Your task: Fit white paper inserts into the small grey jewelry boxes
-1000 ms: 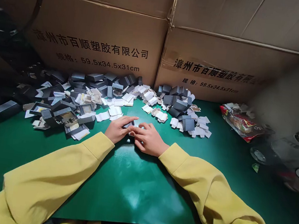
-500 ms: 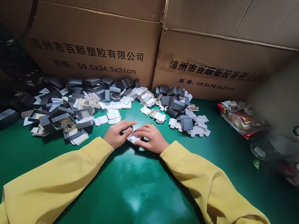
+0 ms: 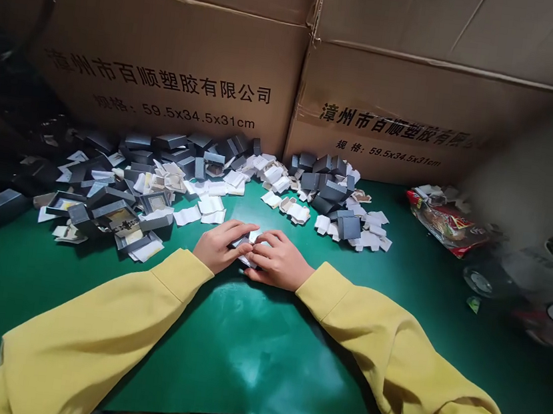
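A small dark grey box (image 3: 240, 243) with a white paper insert (image 3: 254, 236) lies between my hands, mostly covered by fingers. My left hand (image 3: 217, 247) is closed around its left side, thumb across the near edge. From the right, the bent fingers of my right hand (image 3: 280, 261) press on the insert and the box's right side. Just beyond my hands lie loose white folded inserts (image 3: 211, 206). More grey boxes (image 3: 117, 214) are heaped with paper pieces to the left, some with their insides showing.
Another pile of grey boxes (image 3: 331, 190) and white inserts stands at the back right. Two large cardboard cartons (image 3: 176, 40) wall off the far side of the green table (image 3: 248, 358). A red plastic bag (image 3: 448, 225) and a clear cup-like container (image 3: 486, 280) sit at the right.
My right-hand fingers have curled in closer over the insert, and my hands now cover more of it. The camera view has shifted slightly.
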Demonstrator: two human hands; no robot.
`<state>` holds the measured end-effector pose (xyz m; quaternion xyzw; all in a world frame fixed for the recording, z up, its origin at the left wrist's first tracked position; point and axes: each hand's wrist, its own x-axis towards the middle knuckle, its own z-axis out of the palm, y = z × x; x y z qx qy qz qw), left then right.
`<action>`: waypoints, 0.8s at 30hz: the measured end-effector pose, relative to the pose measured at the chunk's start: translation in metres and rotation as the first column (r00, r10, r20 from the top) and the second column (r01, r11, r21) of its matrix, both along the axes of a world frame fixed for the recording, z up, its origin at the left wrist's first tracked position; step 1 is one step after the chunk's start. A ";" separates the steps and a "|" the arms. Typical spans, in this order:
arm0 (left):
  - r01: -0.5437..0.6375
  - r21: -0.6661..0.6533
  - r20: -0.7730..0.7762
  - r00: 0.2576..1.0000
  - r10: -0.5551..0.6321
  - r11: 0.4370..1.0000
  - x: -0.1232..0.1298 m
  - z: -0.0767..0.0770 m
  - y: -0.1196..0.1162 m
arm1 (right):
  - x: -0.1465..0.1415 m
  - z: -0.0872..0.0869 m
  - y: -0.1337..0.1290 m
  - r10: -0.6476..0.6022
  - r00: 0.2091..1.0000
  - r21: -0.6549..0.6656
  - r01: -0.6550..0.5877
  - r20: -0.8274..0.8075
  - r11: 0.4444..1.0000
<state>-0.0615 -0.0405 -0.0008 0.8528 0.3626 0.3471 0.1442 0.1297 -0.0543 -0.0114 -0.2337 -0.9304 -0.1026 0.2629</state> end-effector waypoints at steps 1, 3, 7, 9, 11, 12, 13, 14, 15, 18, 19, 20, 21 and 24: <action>-0.013 -0.006 0.008 1.000 0.013 1.000 0.000 0.000 0.001 | 0.001 0.000 0.000 -0.010 1.000 0.007 0.010 -0.009 1.000; -0.047 -0.017 0.026 0.999 0.047 0.999 -0.001 0.000 0.002 | 0.003 0.001 0.001 -0.026 0.999 0.024 0.027 -0.024 0.999; -0.146 -0.035 0.030 0.989 0.147 0.989 -0.001 0.001 0.002 | 0.007 0.002 0.002 -0.037 0.998 0.027 0.038 -0.044 0.999; -0.184 -0.051 0.029 0.982 0.185 0.982 0.000 0.001 0.002 | 0.008 0.001 0.002 -0.024 0.999 0.010 0.024 -0.033 1.000; -0.204 -0.073 0.037 0.978 0.207 0.976 0.001 0.002 0.002 | 0.007 0.001 0.002 -0.005 1.000 -0.011 0.004 -0.019 1.000; -0.211 -0.084 0.044 0.976 0.216 0.974 0.002 0.002 0.002 | 0.006 0.001 0.002 0.003 1.000 -0.023 -0.004 -0.016 1.000; -0.218 -0.095 0.053 0.973 0.223 0.971 0.003 0.002 0.002 | 0.004 0.002 0.001 0.008 1.000 -0.035 -0.008 -0.016 0.999; -0.223 -0.105 0.064 0.971 0.231 0.969 0.004 0.002 0.002 | 0.003 0.002 0.001 0.008 1.000 -0.045 -0.009 -0.018 0.999; -0.229 -0.116 0.077 0.968 0.239 0.966 0.005 0.003 0.002 | 0.001 0.002 0.000 0.004 1.000 -0.051 -0.005 -0.021 0.999; -0.250 -0.157 0.111 0.957 0.269 0.955 0.007 0.004 0.000 | -0.002 0.003 -0.001 -0.009 1.000 -0.049 0.007 -0.027 0.999; -0.254 -0.172 0.116 0.954 0.275 0.952 0.007 0.004 0.000 | -0.002 0.003 -0.001 -0.009 0.999 -0.045 0.008 -0.032 0.999; -0.256 -0.185 0.118 0.953 0.280 0.949 0.007 0.005 -0.001 | -0.001 0.003 0.000 -0.009 0.999 -0.043 0.008 -0.042 0.999; -0.261 -0.194 0.118 0.951 0.287 0.946 0.007 0.005 -0.001 | 0.000 0.003 0.000 -0.011 0.998 -0.040 0.009 -0.055 0.999; -0.290 -0.194 0.102 0.944 0.313 0.937 0.005 0.007 -0.001 | 0.005 0.003 0.003 -0.036 0.993 -0.025 0.033 -0.115 0.999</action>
